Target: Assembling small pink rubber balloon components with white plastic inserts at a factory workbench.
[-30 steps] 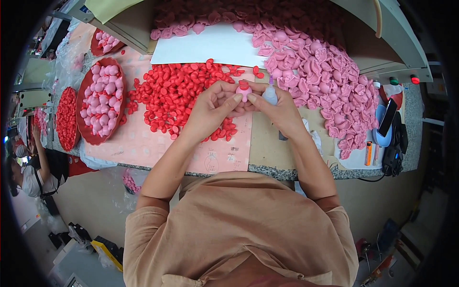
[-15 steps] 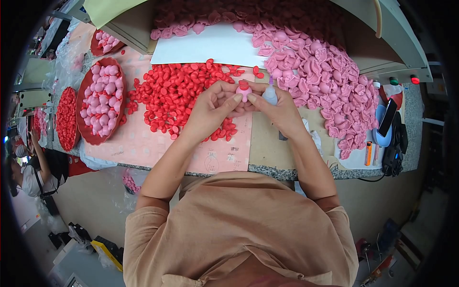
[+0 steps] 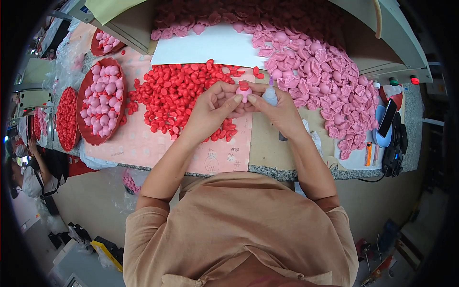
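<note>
Between both thumbs and fingers I hold a small pink rounded plastic piece (image 3: 243, 93) with a red piece (image 3: 244, 84) seated on its top. My left hand (image 3: 213, 105) is closed on its left side, my right hand (image 3: 279, 110) on its right. A translucent squeeze bottle (image 3: 270, 96) with a purple pointed tip is also tucked in my right hand, tip upward. Left of my hands spreads a heap of glossy red pieces (image 3: 172, 91). To the right lies a large pile of pink shell-like pieces (image 3: 311, 71).
A red scalloped tray (image 3: 124, 91) holds pink-and-red pieces at the left, beside a container of red pieces (image 3: 67, 117). White paper (image 3: 201, 45) lies at the back. A phone (image 3: 387, 117), an orange tube (image 3: 368, 153) and black cables (image 3: 394, 158) are at right. Another person (image 3: 36, 177) is far left.
</note>
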A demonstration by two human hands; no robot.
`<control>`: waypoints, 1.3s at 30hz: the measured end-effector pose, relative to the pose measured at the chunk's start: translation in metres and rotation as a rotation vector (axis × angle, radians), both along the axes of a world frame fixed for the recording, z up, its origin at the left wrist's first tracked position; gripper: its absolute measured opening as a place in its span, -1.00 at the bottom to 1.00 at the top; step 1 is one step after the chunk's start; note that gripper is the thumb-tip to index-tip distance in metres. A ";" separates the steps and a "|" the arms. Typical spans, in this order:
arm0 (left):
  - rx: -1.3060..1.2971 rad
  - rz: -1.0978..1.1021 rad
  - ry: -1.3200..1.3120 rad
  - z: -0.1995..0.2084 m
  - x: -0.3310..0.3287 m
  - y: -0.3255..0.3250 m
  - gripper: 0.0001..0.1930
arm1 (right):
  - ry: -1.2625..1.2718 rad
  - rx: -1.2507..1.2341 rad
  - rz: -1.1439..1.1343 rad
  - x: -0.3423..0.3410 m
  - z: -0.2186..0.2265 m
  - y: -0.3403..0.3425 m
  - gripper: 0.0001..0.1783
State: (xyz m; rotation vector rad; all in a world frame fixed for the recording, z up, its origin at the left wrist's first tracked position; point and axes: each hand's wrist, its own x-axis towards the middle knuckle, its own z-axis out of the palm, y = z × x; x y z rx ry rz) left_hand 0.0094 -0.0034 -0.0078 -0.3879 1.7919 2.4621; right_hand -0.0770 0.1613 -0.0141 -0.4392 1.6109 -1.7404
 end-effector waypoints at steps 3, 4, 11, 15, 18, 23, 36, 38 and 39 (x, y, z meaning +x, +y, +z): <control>-0.003 0.002 0.019 0.001 -0.001 0.001 -0.76 | 0.004 -0.030 -0.012 0.000 0.003 0.000 -0.62; 0.017 0.009 0.030 0.002 -0.002 0.001 -0.75 | 0.008 -0.032 -0.012 0.000 0.004 0.000 -0.62; 0.025 0.102 0.139 -0.003 -0.004 0.011 -0.70 | -0.031 -0.102 -0.132 0.003 0.001 -0.005 -0.58; -0.248 0.110 0.257 -0.007 -0.005 0.015 -0.61 | 0.032 -0.060 -0.172 0.006 0.002 -0.004 -0.60; -0.395 0.139 0.272 -0.009 -0.005 0.013 -0.59 | -0.008 -0.099 -0.133 0.005 0.002 -0.004 -0.60; -0.461 0.177 0.365 -0.001 -0.006 0.009 -0.63 | -0.117 -0.153 -0.081 0.004 0.007 -0.004 -0.57; -0.224 0.040 0.310 -0.005 -0.004 0.006 -0.64 | 0.517 -0.029 -0.060 -0.001 0.004 -0.002 -0.64; -0.213 0.016 0.294 -0.007 -0.004 0.003 -0.64 | 0.470 -0.031 -0.065 0.000 0.005 -0.003 -0.65; -0.194 0.009 0.270 -0.005 -0.004 0.003 -0.65 | 0.421 -0.035 -0.071 0.000 0.005 -0.003 -0.66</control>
